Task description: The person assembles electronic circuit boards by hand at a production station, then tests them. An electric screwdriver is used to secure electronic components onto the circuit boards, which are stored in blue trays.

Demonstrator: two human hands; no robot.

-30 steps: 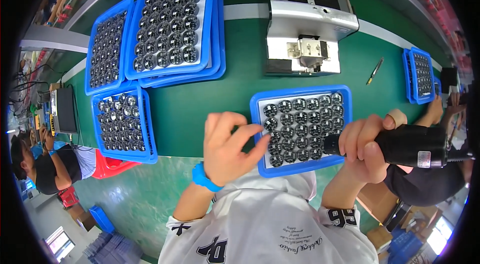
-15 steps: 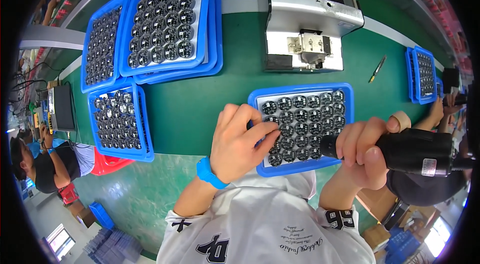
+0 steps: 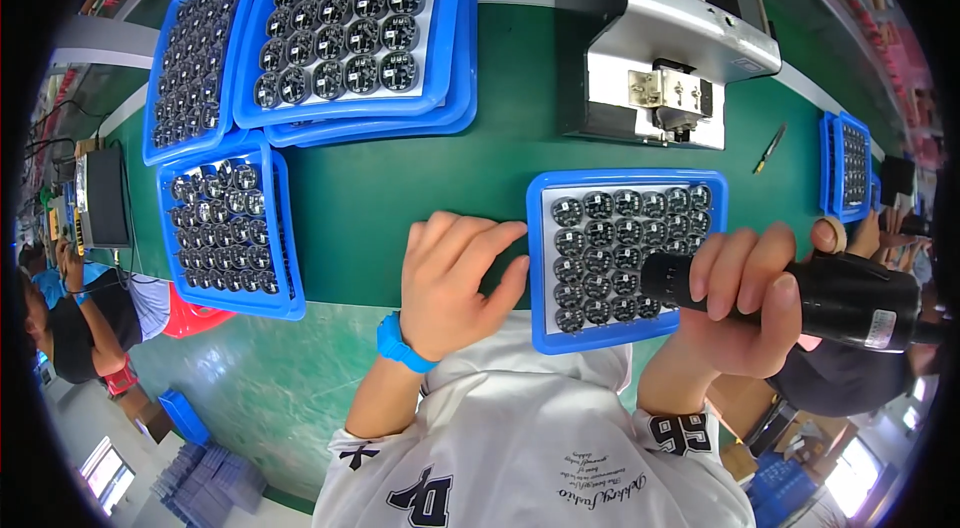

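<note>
1. Step in hand, as I read it from my end: hand work with the tool at the tray. The right hand (image 3: 748,293) is wrapped firmly around a black tool (image 3: 865,300), its nose reaching over the near right part of the tray. Can't tell if the tip touches anything.
2. Left hand (image 3: 455,290) looks empty to me, fingers loosely curled and thumb apart. The blue tray (image 3: 630,178) sits just right of its fingertips, between both hands. Whether they touch the rim, I can't say.
3. The round parts (image 3: 568,269) stand in rows inside that tray, some hidden behind the tool and right hand.
4. Beyond the left hand, more filled trays (image 3: 447,23) are piled on the green counter (image 3: 400,178); beyond the right there's a metal machine (image 3: 690,28).
5. Next move, imo: calls for a steady right grip and left fingers placed gently, without nudging neighbouring parts.
</note>
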